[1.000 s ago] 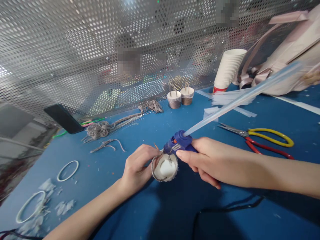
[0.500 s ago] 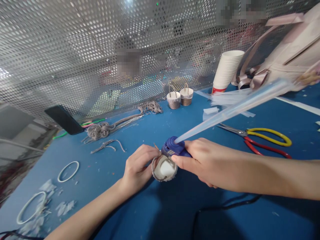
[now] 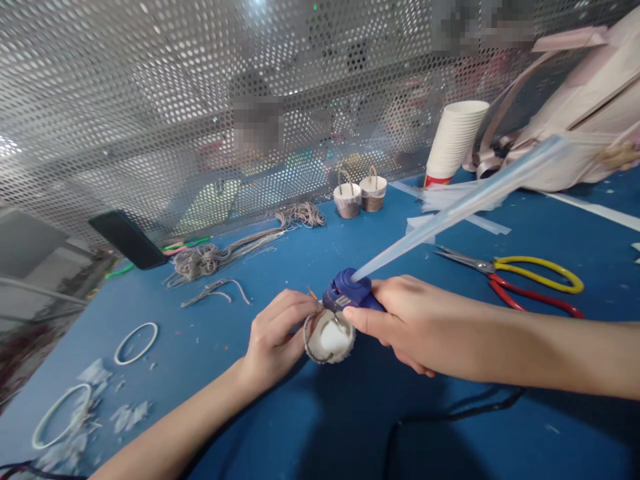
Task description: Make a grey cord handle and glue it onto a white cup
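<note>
My left hand (image 3: 280, 330) is closed on the far left rim of a small paper cup (image 3: 334, 337), which shows a white inside and a grey cord handle bent along its left edge. A blue glue gun (image 3: 350, 288) is wrapped in my right hand (image 3: 405, 323). A long clear glue stick (image 3: 460, 210) juts from its back end, up and to the right. The gun's nozzle points down at the cup's far rim, close to my left fingertips. Just where the nozzle ends is hidden. Beyond, two finished-looking little cup baskets (image 3: 360, 195) with cord handles stand by the mesh.
Scissors (image 3: 500, 267) with red and yellow handles lie at right. Stacked paper cups (image 3: 456, 140), paper strips (image 3: 463, 198) and a pale bag (image 3: 575, 127) are behind. Left are grey cord bundles (image 3: 200, 260), a phone (image 3: 127, 239) and cut cup rims (image 3: 136, 343). A black cable (image 3: 450, 418) runs in front.
The glue gun has tilted slightly, and the glue stick's far end has swung a little down and left. My left hand and the cup have stayed nearly still.
</note>
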